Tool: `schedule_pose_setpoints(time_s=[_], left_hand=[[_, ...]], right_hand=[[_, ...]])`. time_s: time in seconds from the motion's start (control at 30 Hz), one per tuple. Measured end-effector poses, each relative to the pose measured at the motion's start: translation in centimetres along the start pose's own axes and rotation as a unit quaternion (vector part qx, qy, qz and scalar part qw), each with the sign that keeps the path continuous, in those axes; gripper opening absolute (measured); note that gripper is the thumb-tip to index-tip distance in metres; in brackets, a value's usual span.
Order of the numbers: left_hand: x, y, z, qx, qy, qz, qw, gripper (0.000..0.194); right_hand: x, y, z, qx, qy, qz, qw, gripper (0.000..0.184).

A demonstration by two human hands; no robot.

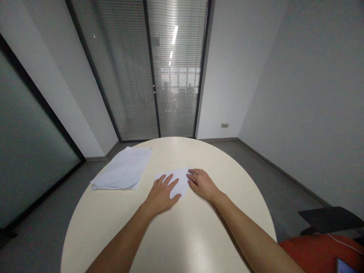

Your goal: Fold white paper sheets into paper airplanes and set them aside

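A folded white sheet of paper lies on the round cream table in front of me. My left hand rests flat on the paper's near left part, fingers stretched out and spread. My right hand lies on the paper's right edge, its fingers bent and pressing down on the fold. Part of the sheet is hidden under both hands.
A stack of crumpled white sheets lies at the table's far left edge. A red seat with a white cable and a dark object stands at the lower right. Glass doors with blinds close off the room ahead.
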State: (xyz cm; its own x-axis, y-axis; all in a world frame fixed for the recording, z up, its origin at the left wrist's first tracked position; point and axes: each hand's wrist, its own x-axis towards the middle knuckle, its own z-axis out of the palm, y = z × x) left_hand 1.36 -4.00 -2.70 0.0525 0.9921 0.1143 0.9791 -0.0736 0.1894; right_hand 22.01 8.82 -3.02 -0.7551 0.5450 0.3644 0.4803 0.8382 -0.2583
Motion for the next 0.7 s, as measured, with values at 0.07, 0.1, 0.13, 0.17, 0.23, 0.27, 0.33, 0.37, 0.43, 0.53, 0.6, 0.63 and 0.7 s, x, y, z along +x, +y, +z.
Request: schedule_pose_setpoints(time_s=[0.07,0.1,0.13,0.17,0.23,0.27,0.33,0.37,0.43,0.53,0.6,0.63,0.7], left_hand=[[0.1,0.1,0.0,0.004,0.001,0.0,1.0,0.062],[0.1,0.0,-0.1,0.005,0.0,-0.002,1.0,0.06],[0.1,0.0,-0.1,0.004,-0.002,-0.002,1.0,0.059],[0.1,-0.2,-0.2,0.002,-0.006,0.0,1.0,0.059],[0.1,-0.6,-0.4,-0.006,-0.018,0.015,1.0,0.062],[0.1,-0.8,-0.5,-0.01,-0.025,0.025,0.999,0.065],[0.0,-1.1,-0.7,-0.016,-0.036,0.042,0.998,0.068],[0.0,-1.2,-0.8,-0.017,-0.039,0.045,0.998,0.069],[-0.1,-1.2,-0.9,-0.013,-0.041,0.044,0.998,0.071],[-0.1,-0.8,-0.9,-0.008,-0.036,0.042,0.998,0.073],[-0.1,-0.6,-0.8,-0.008,-0.027,0.039,0.999,0.07],[-0.1,-0.5,-0.7,-0.009,-0.021,0.038,0.999,0.067],[-0.1,-0.5,-0.6,-0.012,-0.005,0.036,0.999,0.06]], right_hand=[[0.1,-0.6,-0.1,0.02,-0.008,-0.026,0.999,0.029],[0.1,-0.8,-0.2,0.036,-0.015,-0.043,0.998,0.029],[0.1,-1.0,-0.3,0.052,-0.022,-0.059,0.997,0.029],[0.1,-1.1,-0.3,0.067,-0.028,-0.071,0.995,0.029],[0.1,-1.1,-0.3,0.083,-0.033,-0.075,0.993,0.031],[0.1,-1.0,-0.3,0.084,-0.033,-0.067,0.994,0.032],[0.0,-0.7,-0.1,0.076,-0.032,-0.043,0.996,0.033],[-0.1,-0.6,0.0,0.07,-0.032,-0.029,0.997,0.033],[-0.1,-0.4,0.1,0.06,-0.035,0.002,0.998,0.033],[-0.2,-0.5,0.0,0.054,-0.045,0.035,0.997,0.034],[-0.2,-0.6,-0.3,0.052,-0.047,0.052,0.996,0.035],[-0.2,-0.7,-0.4,0.051,-0.049,0.056,0.996,0.036],[-0.2,-0.8,-0.6,0.05,-0.054,0.056,0.996,0.037]])
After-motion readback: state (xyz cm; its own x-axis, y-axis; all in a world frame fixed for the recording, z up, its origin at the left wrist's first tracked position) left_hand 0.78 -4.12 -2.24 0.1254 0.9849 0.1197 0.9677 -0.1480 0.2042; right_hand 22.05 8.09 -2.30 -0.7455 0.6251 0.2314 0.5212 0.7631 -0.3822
